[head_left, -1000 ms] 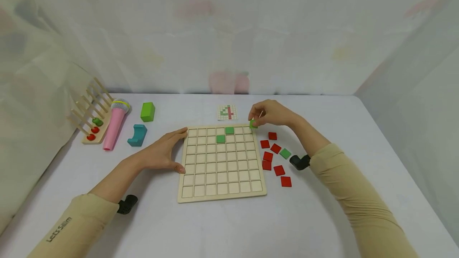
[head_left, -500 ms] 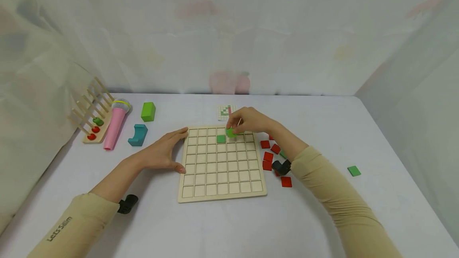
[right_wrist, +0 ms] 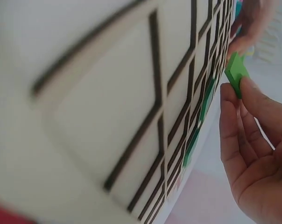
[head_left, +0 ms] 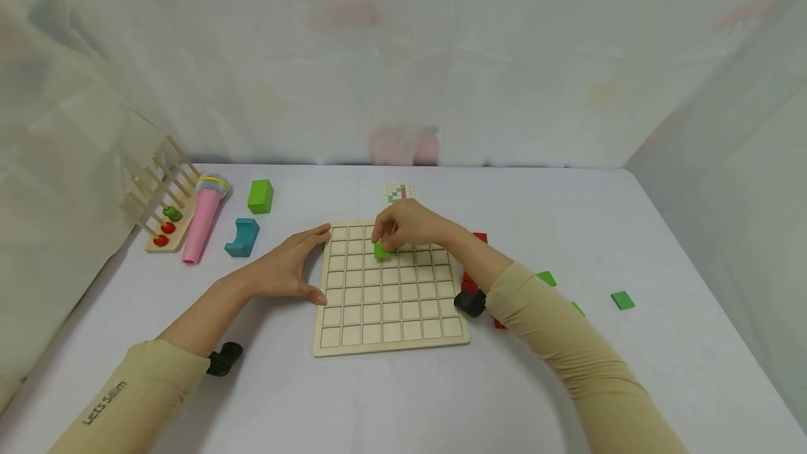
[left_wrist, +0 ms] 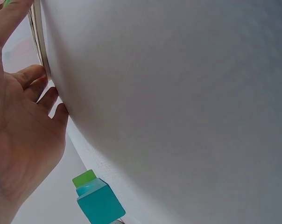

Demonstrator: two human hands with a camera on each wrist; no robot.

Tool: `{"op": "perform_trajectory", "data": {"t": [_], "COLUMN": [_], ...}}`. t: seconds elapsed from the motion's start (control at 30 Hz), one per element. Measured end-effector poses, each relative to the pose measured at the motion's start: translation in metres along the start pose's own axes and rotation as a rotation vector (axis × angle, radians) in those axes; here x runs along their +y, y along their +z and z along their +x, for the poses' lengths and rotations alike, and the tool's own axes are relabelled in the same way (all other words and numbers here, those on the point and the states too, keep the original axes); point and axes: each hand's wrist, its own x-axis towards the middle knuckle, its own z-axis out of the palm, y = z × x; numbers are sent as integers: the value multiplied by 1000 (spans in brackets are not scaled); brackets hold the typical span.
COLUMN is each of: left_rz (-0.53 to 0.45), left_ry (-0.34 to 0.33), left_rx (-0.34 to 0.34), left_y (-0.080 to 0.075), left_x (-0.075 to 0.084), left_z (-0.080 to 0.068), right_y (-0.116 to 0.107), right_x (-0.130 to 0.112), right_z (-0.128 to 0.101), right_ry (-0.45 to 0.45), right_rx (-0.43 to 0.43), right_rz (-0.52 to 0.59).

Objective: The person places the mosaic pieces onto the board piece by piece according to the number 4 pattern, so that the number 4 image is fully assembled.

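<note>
A square wooden grid board [head_left: 378, 331] lies on the table in the head view. My left hand [head_left: 277, 265] rests along its left side, fingertips at the top left corner and thumb lower on the edge. Over the upper part of the board, my right hand [head_left: 412, 221] pinches a green square tile [right_wrist: 235, 72] between thumb and fingers. That tile is tilted in the right wrist view, where two green tiles, one [right_wrist: 207, 99] above the other [right_wrist: 191, 148], lie in the grid cells. In the head view the right hand hides those cells.
A small pattern card [head_left: 398, 193] lies behind the board. Red tiles [head_left: 469, 282] and green tiles [head_left: 622, 300] lie on the right, some behind the right arm. At left are a green block [head_left: 260, 197], a teal block [head_left: 242, 237], a pink microphone [head_left: 204, 219] and a peg rack [head_left: 179, 233].
My right hand has carried the green tile leftward from the board's top right corner to its upper middle. Green tiles at right have come out from behind the sleeve. My left hand has stayed put.
</note>
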Motion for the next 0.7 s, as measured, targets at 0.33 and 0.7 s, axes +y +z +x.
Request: {"op": "perform_trajectory", "data": {"t": [0.33, 0.7], "left_rz": [-10, -14], "left_ry": [3, 15], "left_rx": [-1, 4], "left_y": [0, -2], "left_x": [0, 2], "left_z": [0, -1], "right_y": [15, 22], "right_x": [-9, -17], "right_z": [13, 12], "right_ry": [10, 90], "right_rx": [2, 24], "right_rz": [-30, -66]}}
